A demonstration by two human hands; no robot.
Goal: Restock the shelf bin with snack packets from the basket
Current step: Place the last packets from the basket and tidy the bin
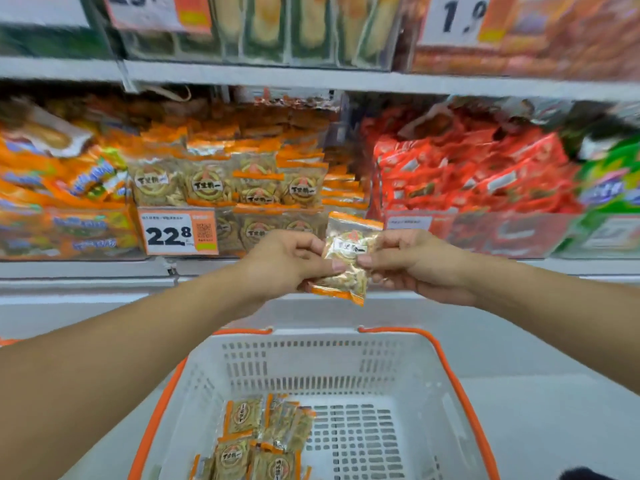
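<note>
Both hands, left (284,261) and right (415,261), pinch one packet (346,261) (thin, slippery film) held before the bin (228,188), above the basket (460,386); releasing unevenly could drop it short.

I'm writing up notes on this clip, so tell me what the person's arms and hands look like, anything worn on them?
Both arms are bare as far as the frame shows: no sleeves in view. The left hand and the right hand wear no gloves, and no watch or bracelet shows at either wrist. No ring can be made out on the fingers, though the picture is slightly blurred. The fingernails look short and unpainted.
</note>
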